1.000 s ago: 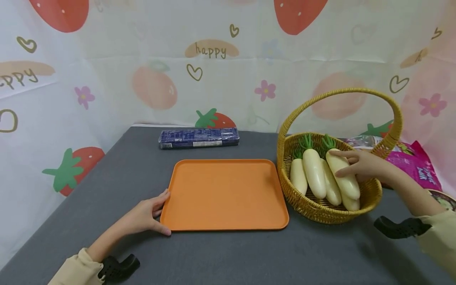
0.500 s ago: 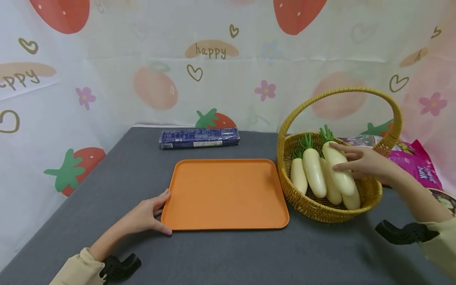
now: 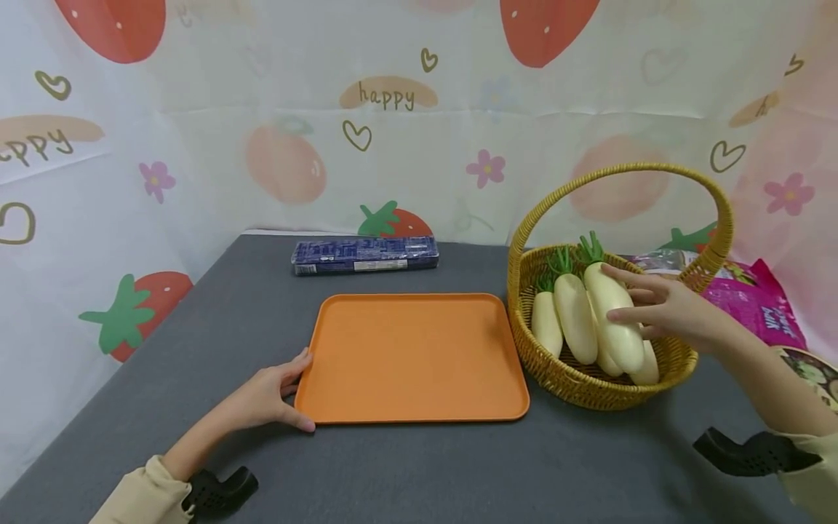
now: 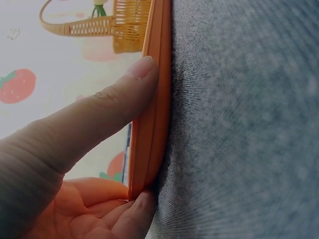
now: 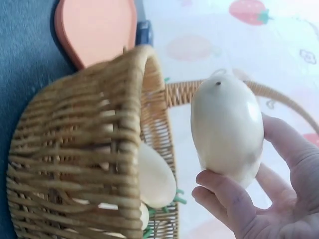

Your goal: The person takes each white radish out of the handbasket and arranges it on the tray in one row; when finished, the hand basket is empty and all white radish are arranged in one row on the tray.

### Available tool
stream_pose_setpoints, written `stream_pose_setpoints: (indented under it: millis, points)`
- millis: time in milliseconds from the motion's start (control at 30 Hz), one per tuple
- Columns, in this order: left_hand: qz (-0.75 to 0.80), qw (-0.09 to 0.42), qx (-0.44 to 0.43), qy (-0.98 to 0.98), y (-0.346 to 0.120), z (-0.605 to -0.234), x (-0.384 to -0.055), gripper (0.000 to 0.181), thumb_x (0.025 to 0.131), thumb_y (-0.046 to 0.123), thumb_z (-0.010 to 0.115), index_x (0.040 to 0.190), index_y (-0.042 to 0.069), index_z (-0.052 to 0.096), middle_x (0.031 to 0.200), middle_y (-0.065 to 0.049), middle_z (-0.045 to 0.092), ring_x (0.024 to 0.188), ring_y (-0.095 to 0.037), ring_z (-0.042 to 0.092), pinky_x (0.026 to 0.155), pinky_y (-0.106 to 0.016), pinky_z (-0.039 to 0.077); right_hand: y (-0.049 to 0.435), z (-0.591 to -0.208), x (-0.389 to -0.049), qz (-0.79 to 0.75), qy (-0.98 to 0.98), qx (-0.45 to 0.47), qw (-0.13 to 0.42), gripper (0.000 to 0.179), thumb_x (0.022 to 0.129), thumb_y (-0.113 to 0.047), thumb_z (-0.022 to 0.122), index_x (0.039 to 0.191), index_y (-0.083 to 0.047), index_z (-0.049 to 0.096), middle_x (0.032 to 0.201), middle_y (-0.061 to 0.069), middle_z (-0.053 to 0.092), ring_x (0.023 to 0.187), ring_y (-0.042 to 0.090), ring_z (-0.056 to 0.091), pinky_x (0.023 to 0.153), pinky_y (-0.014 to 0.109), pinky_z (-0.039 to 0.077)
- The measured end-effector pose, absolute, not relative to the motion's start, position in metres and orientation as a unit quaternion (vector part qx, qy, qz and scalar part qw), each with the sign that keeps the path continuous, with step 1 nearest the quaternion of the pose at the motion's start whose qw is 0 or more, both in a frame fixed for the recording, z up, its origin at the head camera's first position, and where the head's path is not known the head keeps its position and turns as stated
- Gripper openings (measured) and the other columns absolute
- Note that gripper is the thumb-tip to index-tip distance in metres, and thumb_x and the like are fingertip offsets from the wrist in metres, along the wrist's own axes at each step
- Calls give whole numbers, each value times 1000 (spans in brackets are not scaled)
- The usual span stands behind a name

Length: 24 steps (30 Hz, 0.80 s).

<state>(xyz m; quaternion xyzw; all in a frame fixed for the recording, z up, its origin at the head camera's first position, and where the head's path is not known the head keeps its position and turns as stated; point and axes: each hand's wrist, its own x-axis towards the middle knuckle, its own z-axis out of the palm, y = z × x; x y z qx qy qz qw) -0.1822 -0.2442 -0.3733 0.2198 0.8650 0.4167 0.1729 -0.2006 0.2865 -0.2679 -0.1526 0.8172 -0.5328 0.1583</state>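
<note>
Right hand point(image 3: 681, 311) grasps a long, glossy white radish point(image 3: 612, 309); left hand point(image 3: 275, 397) pinches (presumably for steadiness) a rectangular orange tray point(image 3: 419, 356)

A grey table point(image 3: 458, 469) before a creased strawberry-print backdrop point(image 3: 419, 164) suggests a staged set.

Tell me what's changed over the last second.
The right hand has shifted the white radish it holds leftward, toward the orange tray. Nothing was let go. The left hand stays at the tray's left edge; tray, wicker basket and blue package stayed put.
</note>
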Motion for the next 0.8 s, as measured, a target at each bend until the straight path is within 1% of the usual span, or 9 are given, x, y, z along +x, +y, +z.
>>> stream_pose_setpoints:
  millis: [133, 233, 467, 533, 633, 700, 800]
  points:
    - [413, 175, 218, 867, -243, -372, -182, 109, 63, 28, 82, 136, -15, 13, 140, -31, 7, 126, -37, 22, 93, -37, 37, 283, -268, -191, -555, 800, -145, 175, 66, 90, -9, 55, 145, -17, 19, 142, 28, 12, 99, 7, 53, 76, 44, 50]
    - [415, 175, 216, 866, -243, -372, -182, 109, 63, 27, 82, 136, -15, 13, 140, -31, 6, 126, -37, 21, 93, -37, 37, 280, -269, -183, -555, 800, -146, 175, 65, 89, -9, 56, 144, -19, 22, 141, 29, 13, 100, 10, 54, 75, 44, 50]
    - [418, 179, 215, 865, -243, -371, -183, 109, 63, 27, 82, 136, -15, 12, 140, -32, 5, 127, -37, 20, 93, -36, 37, 274, -272, -168, -568, 785, -156, 192, 65, 89, -5, 55, 143, -24, 25, 138, 33, 14, 97, 23, 56, 72, 45, 51]
    - [418, 177, 216, 864, -243, -371, -184, 109, 63, 27, 82, 136, -15, 12, 140, -31, 5, 127, -37, 20, 93, -37, 36, 273, -272, -165, -571, 780, -164, 199, 64, 89, -5, 54, 143, -26, 26, 138, 34, 14, 97, 25, 57, 71, 46, 51]
    - [420, 175, 218, 864, -243, -371, -185, 109, 63, 27, 82, 136, -15, 12, 141, -31, 5, 127, -37, 19, 93, -37, 36, 270, -273, -161, -579, 766, -183, 211, 63, 89, -3, 53, 142, -28, 29, 139, 33, 13, 100, 24, 56, 72, 48, 50]
    - [420, 174, 219, 863, -243, -371, -184, 109, 63, 27, 82, 136, -15, 11, 141, -31, 5, 127, -37, 19, 93, -37, 36, 268, -274, -157, -588, 750, -202, 226, 63, 89, -2, 51, 142, -28, 29, 139, 31, 16, 102, 25, 54, 72, 50, 50]
    - [419, 174, 217, 864, -243, -371, -182, 109, 63, 27, 81, 136, -15, 12, 140, -31, 5, 127, -37, 20, 93, -36, 37, 262, -276, -153, -602, 723, -229, 252, 63, 90, 0, 50, 142, -27, 29, 139, 23, 23, 107, 24, 51, 75, 50, 48]
